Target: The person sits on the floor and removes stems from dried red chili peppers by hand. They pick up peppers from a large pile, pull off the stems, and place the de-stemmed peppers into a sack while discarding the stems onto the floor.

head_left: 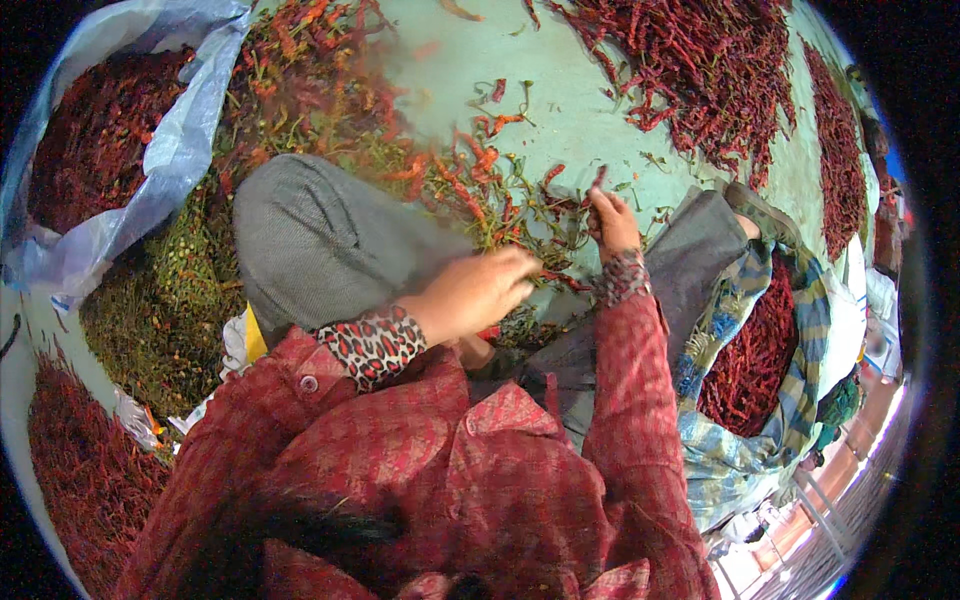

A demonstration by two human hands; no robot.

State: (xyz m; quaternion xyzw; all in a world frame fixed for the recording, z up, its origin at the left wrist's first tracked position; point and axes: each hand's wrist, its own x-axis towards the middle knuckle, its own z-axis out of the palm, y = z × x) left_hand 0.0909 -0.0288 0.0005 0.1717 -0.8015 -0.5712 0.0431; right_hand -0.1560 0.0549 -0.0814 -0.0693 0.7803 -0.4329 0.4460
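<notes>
My right hand (pixel 612 222) is closed in a pinch, and a dark red dried chili (pixel 600 177) sticks up from its fingertips. To its left, lower down, my left hand (pixel 478 298) reaches over my lap. Motion blurs its fingers, so whether they hold anything does not show. Beyond both hands lies a loose heap of orange-red chilies and green stems (pixel 485 185) on the pale green sheet (pixel 570 100). A few single chilies and stem bits are scattered around my right hand.
Large piles of dried red chilies (pixel 700 70) spread at the far right. A checked cloth sack (pixel 700 465) with red chilies stands by my right arm. At the left are an open blue-white bag (pixel 185 165) of chilies and a heap of green stems (pixel 150 325). My bent knee (pixel 300 215) juts up.
</notes>
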